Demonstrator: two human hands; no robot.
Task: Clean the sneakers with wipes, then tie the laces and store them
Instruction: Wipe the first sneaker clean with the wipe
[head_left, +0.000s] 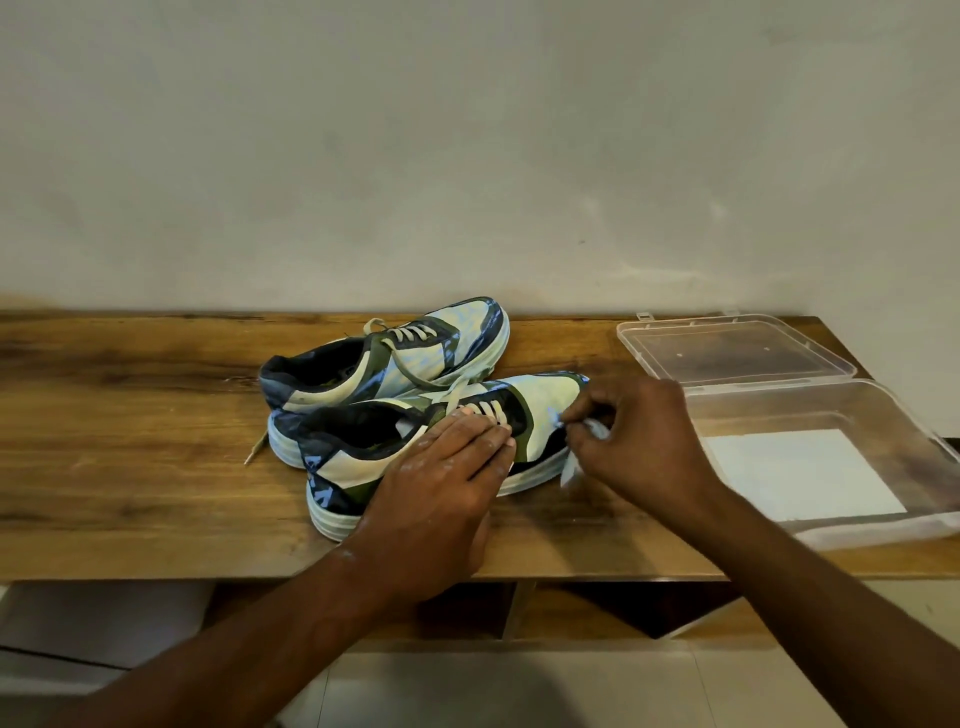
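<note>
1. Head view: right hand (644, 441) grip is pinching wipe (584, 441) at near sneaker (415, 441) toe; left hand (447, 467), fingers flat, is pressing its laces.
2. Far sneaker (387, 358) is lying behind it on the counter (130, 441), laces loose.
3. Judging: wiping is ongoing; tying & storing in the open plastic box (831, 467) are pending.

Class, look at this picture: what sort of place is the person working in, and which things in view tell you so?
Probably a home, perhaps an entryway or utility corner. A long wooden bench stands against a plain plastered wall, open cubbies lie beneath it above a tiled floor, and a clear storage box waits beside the sneakers.
</note>
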